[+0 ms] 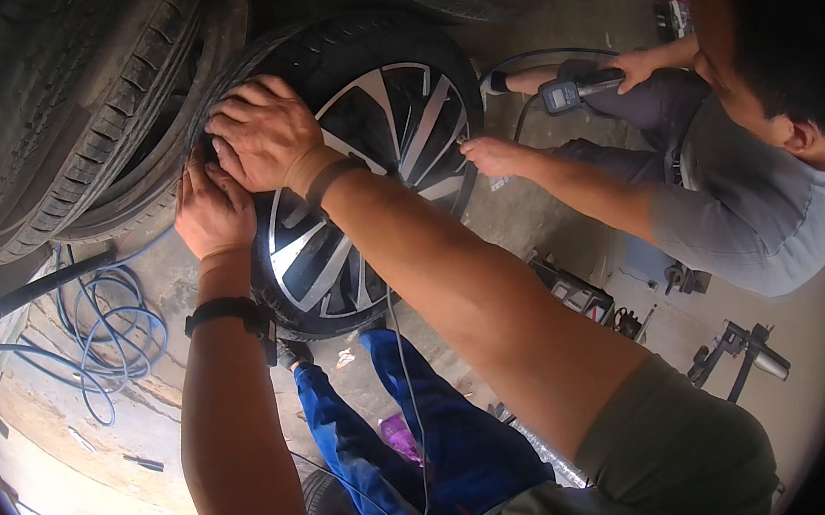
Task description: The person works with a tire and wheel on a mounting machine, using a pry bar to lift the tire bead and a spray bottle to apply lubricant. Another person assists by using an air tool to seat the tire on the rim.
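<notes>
A car wheel point(378, 100) with a black tyre and a silver and black spoked alloy rim stands before me. My right hand point(269, 132) is closed over the tyre's upper left edge, its fingers bent across the tread. Just below it, my left hand point(214, 216) grips the same edge, fingers close together; the two hands touch or nearly touch. On the right, a co-worker's hand point(492, 157) is at the wheel's right side, pinching something small that I cannot make out. The co-worker's other hand point(636, 68) holds a tyre inflator gauge point(561, 96) with a dark hose.
Several loose tyres point(129, 96) lean at the left. A coiled blue air hose point(103, 330) lies on the floor below them. A thin cable point(407, 379) hangs in front of my blue trousers. Behind the co-worker's arm stand a toolbox point(577, 290) and a metal stand point(739, 354).
</notes>
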Demonstrator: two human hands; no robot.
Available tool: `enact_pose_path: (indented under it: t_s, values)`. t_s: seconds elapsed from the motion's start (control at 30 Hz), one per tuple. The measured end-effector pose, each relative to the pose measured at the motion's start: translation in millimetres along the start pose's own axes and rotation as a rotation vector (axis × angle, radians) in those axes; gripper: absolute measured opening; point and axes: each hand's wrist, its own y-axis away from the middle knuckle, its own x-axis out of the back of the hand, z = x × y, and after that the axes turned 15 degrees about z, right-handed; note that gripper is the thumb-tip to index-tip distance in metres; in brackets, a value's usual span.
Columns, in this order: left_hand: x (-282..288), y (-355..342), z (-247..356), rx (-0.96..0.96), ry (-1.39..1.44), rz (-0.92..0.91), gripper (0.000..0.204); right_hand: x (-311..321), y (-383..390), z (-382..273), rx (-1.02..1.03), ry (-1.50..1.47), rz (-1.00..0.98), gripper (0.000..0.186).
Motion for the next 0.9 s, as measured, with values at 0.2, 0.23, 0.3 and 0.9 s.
enact_pose_path:
  t_s: [0.2, 0.23, 0.3, 0.9]
  values:
    - [-9, 3, 15, 0.014, -0.017, -0.036, 0.039, 8, 5, 15, -0.016, -0.010, 0.026, 0.022]
    - [-9, 4, 13, 0.004, -0.015, -0.027, 0.039, 7, 7, 15, -0.009, -0.006, 0.027, 0.022]
    - [-12, 8, 7, -0.015, -0.012, 0.014, 0.039, 0, 12, 13, 0.000, 0.000, 0.020, 0.022]
    - [5, 22, -25, -0.008, 0.032, 0.143, 0.027, -22, 24, -18, 0.134, 0.073, 0.120, 0.018]
